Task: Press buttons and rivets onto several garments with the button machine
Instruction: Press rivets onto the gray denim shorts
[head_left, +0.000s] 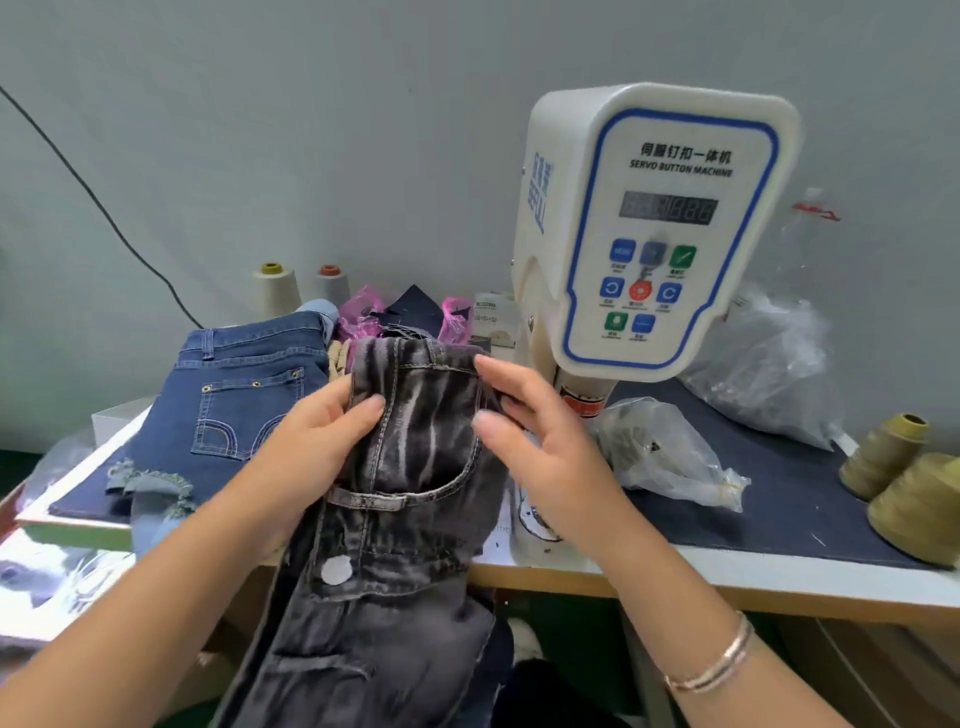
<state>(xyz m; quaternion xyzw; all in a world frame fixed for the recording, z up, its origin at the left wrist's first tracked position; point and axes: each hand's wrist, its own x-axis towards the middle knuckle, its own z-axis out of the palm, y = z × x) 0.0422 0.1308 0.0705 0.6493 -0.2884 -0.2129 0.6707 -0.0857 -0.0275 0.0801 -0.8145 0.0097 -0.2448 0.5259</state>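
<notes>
Both hands are working the grey jeans (415, 441) at the table edge beside the button machine (654, 228), left hand (317, 441) pinching the pocket seam, right hand (530, 431) steadying with relaxed, parted fingers, the denim looking thick, floppy, best gripped at seams.

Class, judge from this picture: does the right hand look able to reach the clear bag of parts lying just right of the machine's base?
Probably yes. The right hand touches the grey jeans with fairly straight fingers, and the clear bag lies close beside it on the dark mat, nothing between.
</notes>
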